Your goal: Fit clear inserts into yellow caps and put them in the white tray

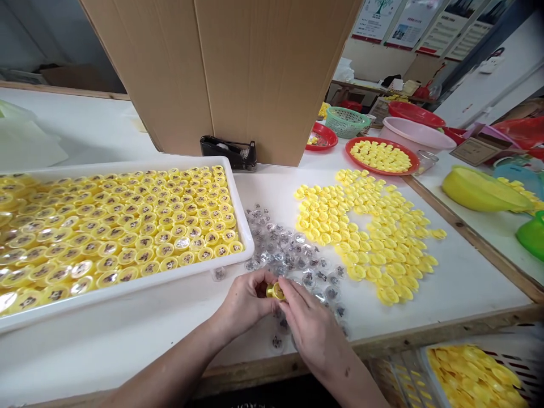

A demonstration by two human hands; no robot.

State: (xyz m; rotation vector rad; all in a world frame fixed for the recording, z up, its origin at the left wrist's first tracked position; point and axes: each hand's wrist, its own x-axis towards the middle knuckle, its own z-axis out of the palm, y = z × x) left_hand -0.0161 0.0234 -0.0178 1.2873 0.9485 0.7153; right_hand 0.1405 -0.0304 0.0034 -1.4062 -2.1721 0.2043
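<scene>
A small round yellow piece (276,291) is held between both hands near the table's front edge. My left hand (246,303) grips its left side with thumb and fingers. The fingers of my right hand (312,323) press on its right side. Under and around the hands lie clear round discs (297,260) with dark printed figures. To the left, a white tray (250,249) is filled with rows of yellow pieces bearing printed faces. Loose yellow pieces (382,243) are spread on the table to the right.
A black tape dispenser (229,153) stands before a tall cardboard box (238,68). Behind on the right are a red plate (414,164) of yellow pieces, a green basket (346,122) and a pink basin (416,136). A crate of yellow pieces (476,377) sits below the wooden table edge.
</scene>
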